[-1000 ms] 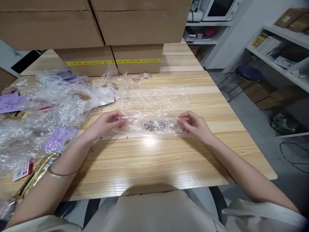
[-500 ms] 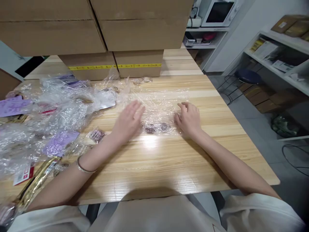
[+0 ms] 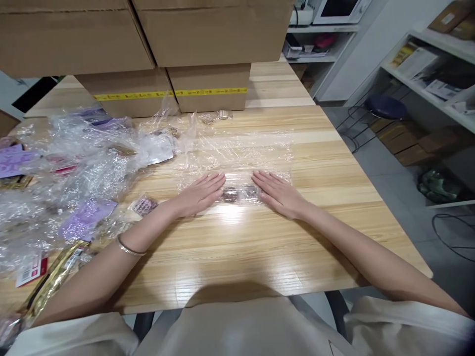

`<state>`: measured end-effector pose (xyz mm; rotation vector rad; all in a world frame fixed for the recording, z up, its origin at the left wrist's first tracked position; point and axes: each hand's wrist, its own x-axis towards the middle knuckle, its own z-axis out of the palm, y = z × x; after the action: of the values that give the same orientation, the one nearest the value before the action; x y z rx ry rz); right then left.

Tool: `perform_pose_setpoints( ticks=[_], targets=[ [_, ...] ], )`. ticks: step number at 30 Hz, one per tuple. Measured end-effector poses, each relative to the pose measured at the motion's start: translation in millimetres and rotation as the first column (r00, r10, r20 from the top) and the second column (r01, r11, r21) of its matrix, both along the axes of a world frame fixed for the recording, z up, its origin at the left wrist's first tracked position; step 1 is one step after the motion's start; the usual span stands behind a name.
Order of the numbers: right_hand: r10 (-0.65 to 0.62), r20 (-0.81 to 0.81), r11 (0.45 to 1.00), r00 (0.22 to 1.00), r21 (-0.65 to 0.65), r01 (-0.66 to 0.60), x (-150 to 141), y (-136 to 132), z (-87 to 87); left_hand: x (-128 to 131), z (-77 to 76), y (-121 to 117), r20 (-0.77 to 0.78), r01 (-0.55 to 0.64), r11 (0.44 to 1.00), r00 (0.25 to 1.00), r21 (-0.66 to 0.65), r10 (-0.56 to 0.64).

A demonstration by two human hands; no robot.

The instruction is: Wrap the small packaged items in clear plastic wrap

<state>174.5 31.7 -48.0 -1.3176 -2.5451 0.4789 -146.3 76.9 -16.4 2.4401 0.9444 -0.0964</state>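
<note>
Clear plastic film point(image 3: 245, 151) lies spread over the wooden table. Along its near edge are two small dark items point(image 3: 230, 194), side by side under or within the film; what they are I cannot make out. My left hand point(image 3: 200, 194) rests flat on the film just left of them, fingers stretched and pointing right. On the other side, my right hand point(image 3: 280, 194) lies flat too, its fingertips by the right-hand dark item. Neither hand grips anything.
A heap of plastic-wrapped packets point(image 3: 92, 158) covers the table's left side. Cardboard boxes point(image 3: 211, 84) are stacked at the back. A small packet point(image 3: 143, 205) lies near my left forearm, with a gold pouch point(image 3: 59, 274) closer to me. The table's right edge drops to a floor with a stool point(image 3: 386, 108).
Both hands have come down from a raised, curled pose and now press flat on the film. The film looks smoother. The view has tilted slightly downward.
</note>
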Motion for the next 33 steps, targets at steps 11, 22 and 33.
perform_pose_setpoints(
  ticks=[11,22,33],
  targets=[
    [0.035,-0.008,0.991,0.999,0.132,-0.033,8.2,-40.0,8.4,-31.4,0.1,-14.0,-0.074,-0.026,0.964,0.996,0.263,0.047],
    [-0.090,-0.182,0.992,0.979,-0.102,0.073,25.4,-29.6,19.9,-72.5,19.4,-0.7,0.199,-0.294,0.952,0.931,-0.084,0.305],
    [-0.390,-0.299,0.920,0.871,-0.155,0.359,22.8,-16.5,14.6,-59.1,21.6,-10.6,0.267,-0.525,0.845,0.804,-0.102,0.531]
  ],
)
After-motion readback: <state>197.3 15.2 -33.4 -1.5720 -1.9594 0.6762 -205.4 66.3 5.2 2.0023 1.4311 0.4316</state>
